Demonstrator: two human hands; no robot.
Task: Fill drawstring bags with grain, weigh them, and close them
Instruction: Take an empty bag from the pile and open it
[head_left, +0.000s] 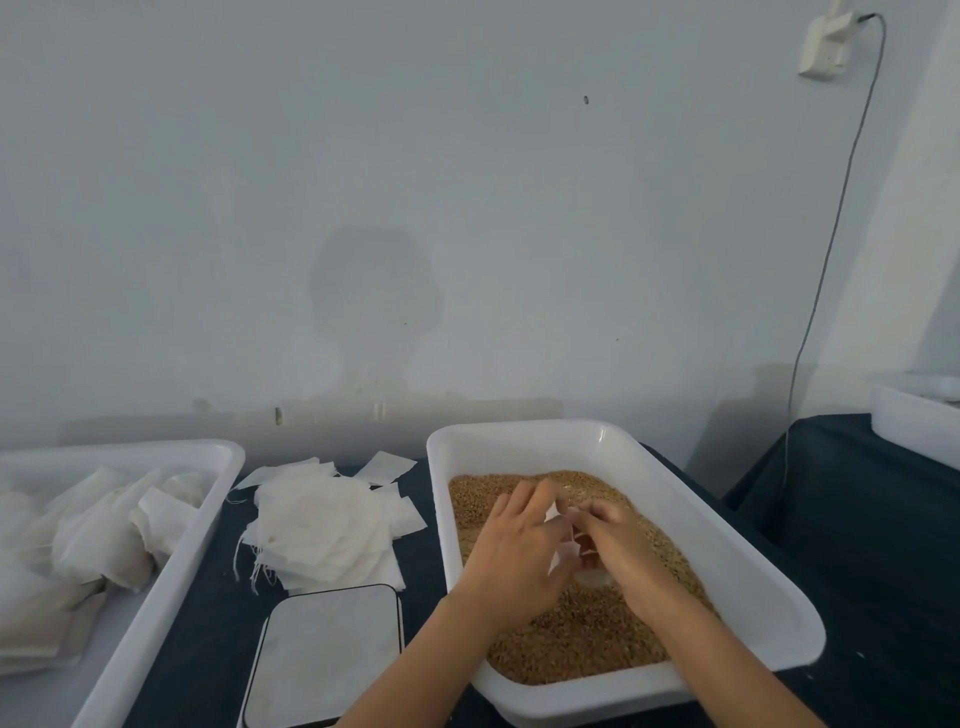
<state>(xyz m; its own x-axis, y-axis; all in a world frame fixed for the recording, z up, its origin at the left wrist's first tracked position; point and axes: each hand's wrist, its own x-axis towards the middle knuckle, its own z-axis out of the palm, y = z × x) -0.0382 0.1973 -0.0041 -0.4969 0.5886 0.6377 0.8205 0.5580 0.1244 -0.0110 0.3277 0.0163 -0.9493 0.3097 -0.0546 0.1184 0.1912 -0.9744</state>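
A white tray (675, 499) on the right holds brown grain (582, 644). Over the grain, my left hand (511, 551) holds a small white drawstring bag (563, 545) by its edge. My right hand (621, 545) is curled at the bag's mouth, and something pale and rounded shows under its fingers; I cannot tell what it is. A pile of empty white bags (324, 525) lies on the dark cloth left of the tray. A flat scale (327, 654) with a pale platform sits in front of that pile.
A second white tray (208, 499) at the left holds several filled bags (98, 540). Another white bin (914, 421) stands at the far right on a dark-covered surface. A cable (831, 249) hangs from a wall socket (826, 47).
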